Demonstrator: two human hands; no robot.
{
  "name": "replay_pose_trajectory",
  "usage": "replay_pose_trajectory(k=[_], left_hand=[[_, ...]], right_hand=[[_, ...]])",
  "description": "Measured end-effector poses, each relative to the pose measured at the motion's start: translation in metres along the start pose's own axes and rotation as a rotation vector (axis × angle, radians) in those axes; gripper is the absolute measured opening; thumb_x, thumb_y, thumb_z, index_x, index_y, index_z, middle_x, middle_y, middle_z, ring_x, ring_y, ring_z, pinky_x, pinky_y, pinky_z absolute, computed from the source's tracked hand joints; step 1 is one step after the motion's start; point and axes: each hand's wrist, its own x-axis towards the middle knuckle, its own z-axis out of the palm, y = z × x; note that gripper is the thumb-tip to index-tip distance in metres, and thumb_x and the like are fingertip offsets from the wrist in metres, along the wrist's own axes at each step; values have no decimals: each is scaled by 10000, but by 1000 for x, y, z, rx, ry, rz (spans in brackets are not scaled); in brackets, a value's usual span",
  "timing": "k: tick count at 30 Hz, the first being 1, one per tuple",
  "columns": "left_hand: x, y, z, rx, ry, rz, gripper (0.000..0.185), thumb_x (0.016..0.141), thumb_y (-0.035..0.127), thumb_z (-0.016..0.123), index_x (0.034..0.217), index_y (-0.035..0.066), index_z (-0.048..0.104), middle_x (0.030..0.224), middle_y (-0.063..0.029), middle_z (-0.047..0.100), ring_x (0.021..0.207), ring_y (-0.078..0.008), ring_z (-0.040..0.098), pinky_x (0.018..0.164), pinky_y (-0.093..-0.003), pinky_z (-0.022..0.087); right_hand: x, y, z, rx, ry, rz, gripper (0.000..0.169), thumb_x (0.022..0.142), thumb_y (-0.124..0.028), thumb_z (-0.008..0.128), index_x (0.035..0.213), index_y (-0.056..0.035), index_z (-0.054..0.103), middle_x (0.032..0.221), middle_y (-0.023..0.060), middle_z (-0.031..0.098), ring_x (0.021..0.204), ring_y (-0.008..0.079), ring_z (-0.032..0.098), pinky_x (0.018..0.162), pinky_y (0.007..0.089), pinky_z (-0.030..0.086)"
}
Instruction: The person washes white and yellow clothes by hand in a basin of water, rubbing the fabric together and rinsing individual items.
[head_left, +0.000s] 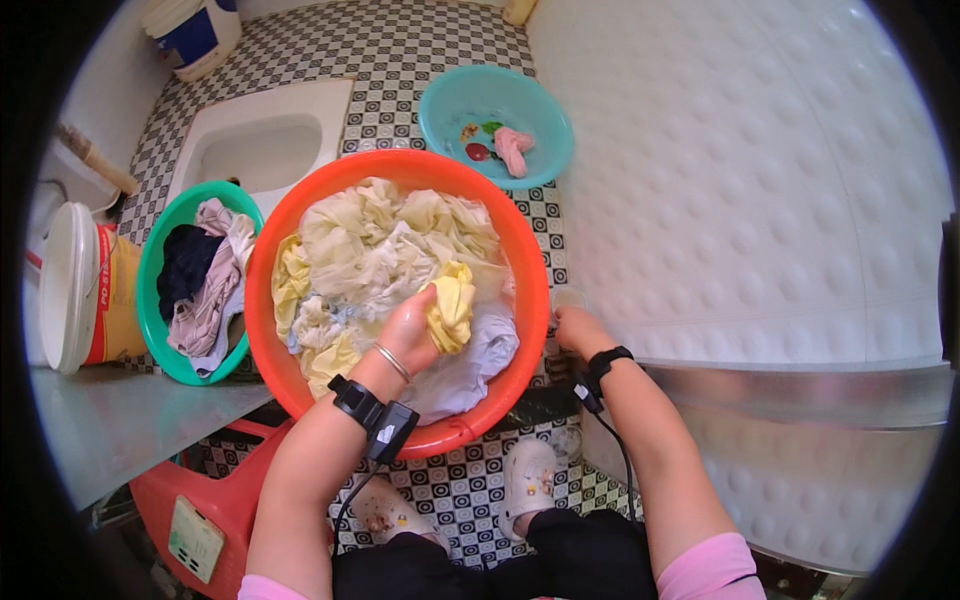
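Observation:
My left hand (412, 330) grips a bunched yellow cloth (451, 307) above the large orange plastic basin (530, 300). Wet laundry fills that basin: pale yellowish fabric (345, 247), a white or lavender garment (487, 352) at the right and more yellow cloth (291, 281) at the left. Outside the basin's right rim, my right hand (577, 328) is at a small clear or whitish cup-like container (568, 298). Its fingers are partly hidden, so its grip cannot be made out. Both wrists wear black straps with small cabled devices.
A green basin (150, 300) of clothes stands left, beside a lidded bucket (120, 296). Behind lie a squat toilet (341, 112) and a turquoise basin (555, 135) holding pink cloth (512, 150). A red plastic stool (247, 480) carries a phone (196, 538). A textured white wall (735, 187) bounds the right.

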Motion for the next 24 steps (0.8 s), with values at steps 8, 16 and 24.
replay_pose_trajectory(k=[8,16,24], left_hand=[[-4,2,-4,4,-17,36,437,1000,298,289,1303,18,432,1205,-128,572,1029,-258,581,870,-385,470],[-3,3,-5,214,-20,132,383,990,254,367,1283,20,447,1201,-111,579,1048,-236,575,902,-370,451],[-14,13,11,-134,-132,220,396,1003,292,307,1248,24,464,1207,-122,548,1110,-243,529,963,-393,423]], right_hand=[[12,9,8,82,38,-84,172,780,-135,576,913,-49,644,915,189,655,916,378,607,761,430,483],[-7,-19,-47,506,510,17,207,767,-194,637,857,-8,639,819,177,659,783,360,623,677,404,491],[-52,-150,-41,480,750,-819,238,803,-127,632,1002,3,623,1049,172,621,958,316,603,809,394,485]])
